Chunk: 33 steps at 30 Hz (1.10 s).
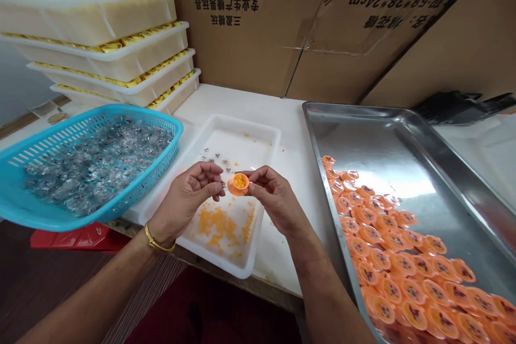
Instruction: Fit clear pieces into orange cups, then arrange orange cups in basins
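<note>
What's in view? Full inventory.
Table: one, white, centre
Tray: one, white, centre
Cup: one, orange, over tray
Bits: many, yellow-orange, tray and cup
Flecks: several, dark, tray
Basket: one, blue, left
Plastic pieces: many, clear, basket
Bins: four-plus, whitish, back left
Packets: many, yellow, bins
Pan: one, silver, right
Orange pieces: many, orange, pan
Boxes: two-plus, brown, back
Dark bundle: one, black, back right
Plastic item: one, red, below basket
Bracelet: one, gold, left wrist
Left hand: one, by cup
Right hand: one, holding cup
</note>
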Each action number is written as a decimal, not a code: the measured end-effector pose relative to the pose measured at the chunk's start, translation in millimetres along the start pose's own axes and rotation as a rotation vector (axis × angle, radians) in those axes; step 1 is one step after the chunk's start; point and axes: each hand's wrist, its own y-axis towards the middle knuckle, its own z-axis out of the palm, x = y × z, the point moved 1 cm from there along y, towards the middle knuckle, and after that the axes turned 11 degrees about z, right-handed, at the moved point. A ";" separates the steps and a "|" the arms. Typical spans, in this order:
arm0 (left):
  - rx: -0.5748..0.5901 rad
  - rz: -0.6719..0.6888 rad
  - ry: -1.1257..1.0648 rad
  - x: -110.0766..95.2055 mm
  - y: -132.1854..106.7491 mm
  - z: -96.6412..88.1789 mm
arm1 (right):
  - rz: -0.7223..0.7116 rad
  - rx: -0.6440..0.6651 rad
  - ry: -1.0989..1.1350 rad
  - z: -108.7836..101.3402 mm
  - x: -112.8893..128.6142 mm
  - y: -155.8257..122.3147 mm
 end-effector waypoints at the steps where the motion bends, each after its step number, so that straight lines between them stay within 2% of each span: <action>1: -0.009 0.000 0.029 -0.9 1.1 0.5 | -0.002 0.000 0.000 -0.4 0.1 0.0; 7: -0.016 0.045 0.082 -4.3 4.0 2.7 | -0.024 -0.024 -0.010 0.2 2.4 -0.6; 12: -0.009 0.097 0.112 -4.3 2.0 -2.1 | -0.017 -0.034 -0.106 4.2 -0.9 -0.6; 15: 0.010 0.166 0.245 -7.3 0.2 -6.0 | 0.001 -0.011 -0.148 8.0 -5.5 -0.1; 20: 0.079 0.362 0.483 -11.6 -2.1 -7.2 | 0.003 0.012 -0.164 11.8 -8.8 0.6; 24: 0.099 0.423 0.593 -12.3 -4.8 -5.5 | 0.013 -0.004 -0.165 12.0 -9.5 1.1; 29: 0.066 0.381 0.728 -25.6 -5.8 -5.8 | 0.000 -0.039 -0.109 12.3 -10.3 2.1; 33: 0.254 0.154 0.603 -28.8 6.6 -2.8 | 0.001 -0.040 -0.109 13.1 -9.7 2.0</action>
